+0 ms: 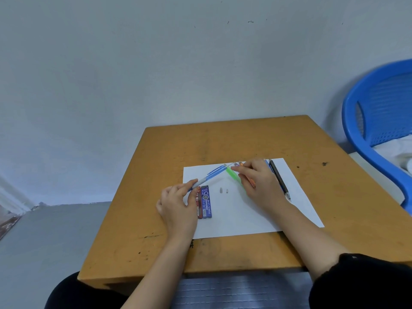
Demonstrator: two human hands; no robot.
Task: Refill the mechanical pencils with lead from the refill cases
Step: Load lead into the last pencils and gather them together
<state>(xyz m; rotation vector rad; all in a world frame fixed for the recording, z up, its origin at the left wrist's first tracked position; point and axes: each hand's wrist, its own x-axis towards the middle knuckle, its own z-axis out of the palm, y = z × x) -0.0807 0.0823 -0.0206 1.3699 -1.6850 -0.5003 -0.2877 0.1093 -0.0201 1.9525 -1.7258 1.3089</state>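
Note:
My left hand (178, 201) grips a blue mechanical pencil (211, 175) near its tip, with the open back end pointing up and right. My right hand (258, 184) pinches something thin at its fingertips, right by that back end; a lead is too fine to make out. Under the right hand lie a green pencil (233, 176) and an orange one (252, 181), partly hidden. A black pencil (279, 179) lies to the right. A blue lead case (206, 201) and a red lead case (198, 204) lie beside my left hand. Two small grey caps (223, 190) sit on the paper.
Everything lies on a white paper sheet (245, 219) on a small wooden table (223, 141) against a grey wall. A blue plastic chair (379, 112) stands to the right, close to the table's edge.

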